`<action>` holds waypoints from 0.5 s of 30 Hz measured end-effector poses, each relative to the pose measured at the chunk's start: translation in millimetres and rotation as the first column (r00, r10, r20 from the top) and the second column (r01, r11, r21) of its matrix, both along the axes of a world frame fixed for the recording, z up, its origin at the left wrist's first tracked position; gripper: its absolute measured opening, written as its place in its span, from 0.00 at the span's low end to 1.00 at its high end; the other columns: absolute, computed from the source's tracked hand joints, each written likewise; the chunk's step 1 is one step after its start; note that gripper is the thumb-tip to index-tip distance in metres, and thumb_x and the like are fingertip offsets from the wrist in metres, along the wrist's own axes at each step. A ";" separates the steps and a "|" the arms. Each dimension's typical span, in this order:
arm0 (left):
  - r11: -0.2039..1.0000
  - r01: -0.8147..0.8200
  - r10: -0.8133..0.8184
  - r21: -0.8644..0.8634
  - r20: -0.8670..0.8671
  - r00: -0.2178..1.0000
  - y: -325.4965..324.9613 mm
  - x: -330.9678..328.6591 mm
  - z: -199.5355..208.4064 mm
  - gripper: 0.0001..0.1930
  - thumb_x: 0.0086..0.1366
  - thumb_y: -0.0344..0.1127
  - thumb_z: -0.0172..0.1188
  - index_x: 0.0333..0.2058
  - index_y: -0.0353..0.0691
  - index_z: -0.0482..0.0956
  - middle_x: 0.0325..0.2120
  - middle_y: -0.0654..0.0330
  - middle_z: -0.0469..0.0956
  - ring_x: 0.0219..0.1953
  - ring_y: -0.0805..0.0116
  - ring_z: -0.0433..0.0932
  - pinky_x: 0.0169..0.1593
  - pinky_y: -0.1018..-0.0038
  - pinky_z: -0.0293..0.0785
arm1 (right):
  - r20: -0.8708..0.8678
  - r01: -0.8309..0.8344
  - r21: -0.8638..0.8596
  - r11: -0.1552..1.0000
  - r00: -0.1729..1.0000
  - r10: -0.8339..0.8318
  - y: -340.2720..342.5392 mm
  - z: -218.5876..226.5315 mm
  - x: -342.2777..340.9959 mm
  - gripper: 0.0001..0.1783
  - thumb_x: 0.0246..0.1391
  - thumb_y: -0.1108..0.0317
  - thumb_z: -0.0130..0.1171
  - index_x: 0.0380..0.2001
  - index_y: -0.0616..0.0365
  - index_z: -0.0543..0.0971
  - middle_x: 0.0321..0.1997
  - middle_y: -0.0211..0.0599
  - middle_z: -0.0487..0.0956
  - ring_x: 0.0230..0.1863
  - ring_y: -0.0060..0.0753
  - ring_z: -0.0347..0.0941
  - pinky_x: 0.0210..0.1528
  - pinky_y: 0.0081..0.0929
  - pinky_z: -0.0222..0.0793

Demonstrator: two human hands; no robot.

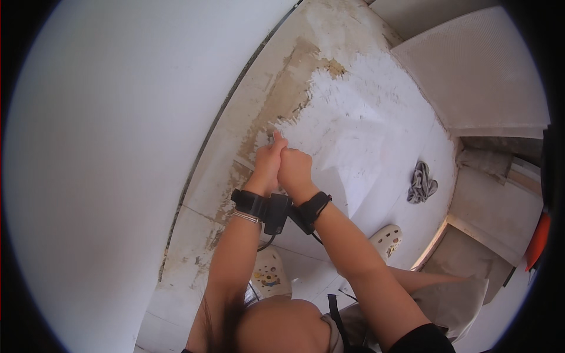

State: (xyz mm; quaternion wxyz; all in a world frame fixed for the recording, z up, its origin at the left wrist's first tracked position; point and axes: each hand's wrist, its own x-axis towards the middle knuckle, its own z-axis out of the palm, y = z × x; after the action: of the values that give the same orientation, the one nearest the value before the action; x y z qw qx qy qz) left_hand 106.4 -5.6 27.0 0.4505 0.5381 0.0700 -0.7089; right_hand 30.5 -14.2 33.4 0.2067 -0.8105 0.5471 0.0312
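Both arms reach forward and down over a white tiled floor (359, 159). My left hand (268, 163) is closed, with a finger or thumb pointing ahead. Pressed against it is my right hand (295, 167), curled into a fist. Whatever the two hands grip between them is hidden by the fingers. Just ahead of them lies the jagged edge of a brown, worn patch (281, 101) on the floor. Black straps with small dark boxes (276, 213) and a cable sit on my wrists.
A large smooth white panel (123, 129) rises along the left, with a dark gap at its foot. On the right lies a crumpled grey cloth (421, 183), near pale boards (477, 70) and a box-like unit (485, 206). My cream clogs (269, 273) stand below my arms.
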 end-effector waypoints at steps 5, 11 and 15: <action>0.996 0.066 -0.064 0.055 -0.027 0.998 28.5 -15.4 -1.2 0.13 0.50 0.38 0.53 0.23 0.30 0.69 0.21 0.61 0.69 0.25 0.75 0.67 0.28 0.80 0.64 | -0.018 0.119 0.035 0.992 0.993 -0.119 29.5 9.2 -7.1 0.10 0.35 0.69 0.48 0.26 0.59 0.72 0.13 0.40 0.71 0.15 0.39 0.69 0.16 0.30 0.62; 0.997 0.069 -0.070 -0.021 -0.021 0.997 6.6 -6.2 3.4 0.16 0.51 0.41 0.52 0.26 0.30 0.68 0.25 0.58 0.69 0.27 0.72 0.69 0.30 0.78 0.66 | 0.022 0.050 -0.002 0.999 0.999 -0.050 5.6 0.1 -7.5 0.06 0.35 0.69 0.49 0.21 0.58 0.72 0.17 0.36 0.73 0.16 0.35 0.70 0.15 0.28 0.62; 0.996 0.084 -0.084 0.018 0.006 0.996 -6.7 -4.6 2.1 0.14 0.51 0.40 0.52 0.23 0.32 0.68 0.22 0.61 0.68 0.24 0.75 0.68 0.28 0.79 0.65 | -0.034 0.064 0.067 0.996 0.998 -0.062 -0.8 3.7 -3.7 0.07 0.34 0.70 0.49 0.22 0.58 0.72 0.17 0.36 0.73 0.17 0.34 0.70 0.15 0.28 0.62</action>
State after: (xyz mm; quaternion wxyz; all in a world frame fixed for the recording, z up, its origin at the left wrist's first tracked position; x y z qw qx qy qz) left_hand 101.8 -12.3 29.2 0.4155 0.5471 0.0521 -0.7248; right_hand 26.8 -15.0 37.0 0.2262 -0.7848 0.5742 0.0564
